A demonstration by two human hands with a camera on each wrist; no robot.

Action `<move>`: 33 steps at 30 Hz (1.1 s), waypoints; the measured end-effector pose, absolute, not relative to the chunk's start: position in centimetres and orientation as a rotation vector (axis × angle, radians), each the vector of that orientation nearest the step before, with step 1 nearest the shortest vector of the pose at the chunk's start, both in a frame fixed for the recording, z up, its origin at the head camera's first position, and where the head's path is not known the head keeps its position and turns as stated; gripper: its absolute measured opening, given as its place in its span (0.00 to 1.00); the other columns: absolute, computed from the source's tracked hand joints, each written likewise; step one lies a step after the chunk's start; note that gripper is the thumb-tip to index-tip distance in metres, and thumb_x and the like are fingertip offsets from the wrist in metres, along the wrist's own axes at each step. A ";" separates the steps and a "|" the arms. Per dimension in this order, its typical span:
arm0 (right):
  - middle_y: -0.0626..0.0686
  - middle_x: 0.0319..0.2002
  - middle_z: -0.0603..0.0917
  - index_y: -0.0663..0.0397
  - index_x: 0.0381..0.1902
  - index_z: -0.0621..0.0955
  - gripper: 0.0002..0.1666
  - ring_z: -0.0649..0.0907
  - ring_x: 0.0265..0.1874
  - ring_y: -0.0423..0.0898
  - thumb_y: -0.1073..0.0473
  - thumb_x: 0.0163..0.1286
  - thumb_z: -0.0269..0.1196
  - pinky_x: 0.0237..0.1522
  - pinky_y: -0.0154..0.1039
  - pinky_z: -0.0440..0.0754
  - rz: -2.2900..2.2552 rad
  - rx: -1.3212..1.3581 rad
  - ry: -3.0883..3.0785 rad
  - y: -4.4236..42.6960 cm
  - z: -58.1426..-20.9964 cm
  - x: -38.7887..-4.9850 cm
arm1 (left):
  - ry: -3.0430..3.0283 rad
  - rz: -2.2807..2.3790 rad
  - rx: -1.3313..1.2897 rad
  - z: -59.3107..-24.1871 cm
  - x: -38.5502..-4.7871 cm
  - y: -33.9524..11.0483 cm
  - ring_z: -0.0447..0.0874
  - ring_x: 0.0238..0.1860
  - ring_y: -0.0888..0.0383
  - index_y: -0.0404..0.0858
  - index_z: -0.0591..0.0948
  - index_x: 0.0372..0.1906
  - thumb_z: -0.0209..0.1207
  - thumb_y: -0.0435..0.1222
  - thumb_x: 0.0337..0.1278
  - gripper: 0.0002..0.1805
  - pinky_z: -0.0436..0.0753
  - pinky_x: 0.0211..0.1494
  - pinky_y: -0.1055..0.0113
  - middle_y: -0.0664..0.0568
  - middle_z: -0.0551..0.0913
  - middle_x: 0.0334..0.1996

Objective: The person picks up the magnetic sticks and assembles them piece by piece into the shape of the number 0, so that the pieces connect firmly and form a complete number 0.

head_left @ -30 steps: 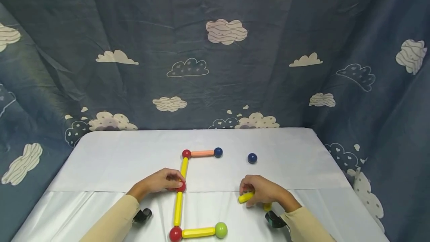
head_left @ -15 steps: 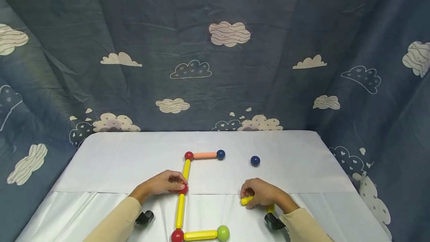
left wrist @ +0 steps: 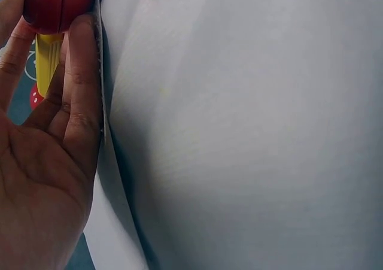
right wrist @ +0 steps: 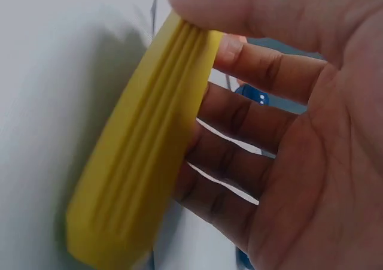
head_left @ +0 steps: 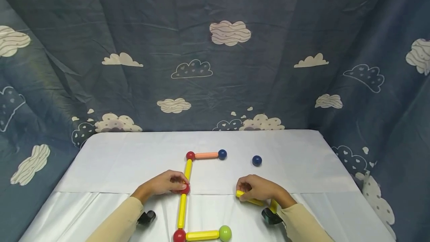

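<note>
A zigzag of balls and building sticks lies on the white table (head_left: 111,160). My left hand (head_left: 164,183) holds its middle red ball (head_left: 185,188) between thumb and fingers; yellow sticks (head_left: 182,211) join that ball above and below. In the left wrist view the same red ball (left wrist: 60,6) has a yellow stick (left wrist: 49,63) behind it. My right hand (head_left: 260,188) pinches a separate yellow stick (right wrist: 140,138) near one end, thumb on one side and fingers on the other. Another yellow piece (head_left: 273,206) lies partly hidden under the right wrist.
At the far end an orange stick (head_left: 206,155) links a red ball (head_left: 190,155) to a blue ball (head_left: 222,154). A loose blue ball (head_left: 256,160) sits farther right. Nearest are a red ball (head_left: 179,235), yellow stick (head_left: 202,235) and green ball (head_left: 225,233).
The yellow stick in my right hand has swung so that more of its length shows, and that hand has shifted slightly left. My left hand stays on the red ball. The head view has shifted a little.
</note>
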State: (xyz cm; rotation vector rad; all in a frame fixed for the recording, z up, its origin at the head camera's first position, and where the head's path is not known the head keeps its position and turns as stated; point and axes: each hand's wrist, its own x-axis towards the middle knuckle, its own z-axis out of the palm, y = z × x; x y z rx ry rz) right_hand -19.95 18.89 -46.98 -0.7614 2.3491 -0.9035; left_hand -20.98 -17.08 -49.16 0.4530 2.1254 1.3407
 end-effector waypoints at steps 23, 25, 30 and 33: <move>0.52 0.26 0.84 0.63 0.44 0.79 0.13 0.80 0.24 0.43 0.65 0.61 0.67 0.29 0.40 0.82 -1.421 -0.544 2.074 15.3 -48.5 -20.5 | 2.140 1.322 0.444 -48.9 -20.9 -16.9 0.76 0.35 0.57 0.37 0.82 0.47 0.62 0.37 0.61 0.12 0.79 0.40 0.64 0.52 0.83 0.37; 0.52 0.26 0.84 0.63 0.44 0.79 0.14 0.80 0.24 0.42 0.65 0.62 0.67 0.28 0.40 0.82 -1.449 -0.526 2.046 15.0 -48.7 -20.2 | 2.139 1.320 0.440 -48.8 -20.9 -16.9 0.76 0.35 0.57 0.37 0.82 0.47 0.62 0.37 0.61 0.12 0.79 0.40 0.64 0.52 0.83 0.38; 0.51 0.25 0.83 0.66 0.45 0.78 0.14 0.80 0.23 0.42 0.67 0.62 0.67 0.28 0.38 0.82 -1.504 -0.502 1.989 14.4 -49.2 -19.5 | 2.128 1.320 0.444 -48.8 -20.8 -16.8 0.76 0.35 0.57 0.36 0.82 0.47 0.63 0.38 0.60 0.13 0.80 0.40 0.64 0.52 0.83 0.38; 0.50 0.24 0.81 0.67 0.45 0.78 0.15 0.80 0.23 0.42 0.67 0.62 0.66 0.28 0.39 0.83 -1.534 -0.484 1.981 14.1 -49.3 -19.2 | 2.128 1.318 0.452 -48.8 -20.9 -16.9 0.76 0.35 0.57 0.36 0.82 0.46 0.63 0.38 0.60 0.12 0.79 0.40 0.65 0.52 0.83 0.37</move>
